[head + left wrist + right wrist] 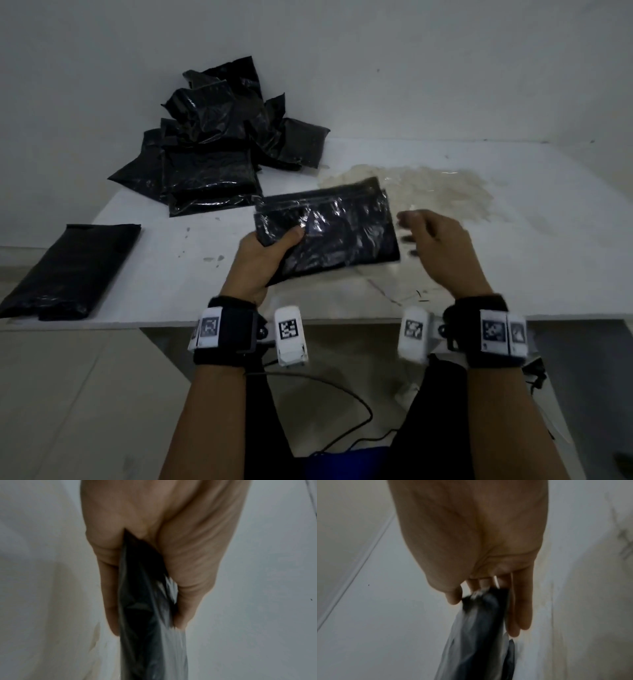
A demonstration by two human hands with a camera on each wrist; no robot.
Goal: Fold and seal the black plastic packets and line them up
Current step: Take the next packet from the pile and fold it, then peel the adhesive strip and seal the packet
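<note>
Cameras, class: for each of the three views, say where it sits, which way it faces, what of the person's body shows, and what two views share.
Head: worn on the head, faces forward and down at the table; both forearms, left hand, right hand.
Left wrist: looks along the left hand at its grip on the packet.
Right wrist: looks along the right hand, fingers straight beside the packet.
Shared: all three show the same packet.

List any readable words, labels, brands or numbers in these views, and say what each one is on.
No readable text in any view.
Wrist bands: square black-and-white code markers only, no letters or digits.
Black packet held by the left hand: glare only, no print visible.
Wrist views: blurred, nothing printed.
</note>
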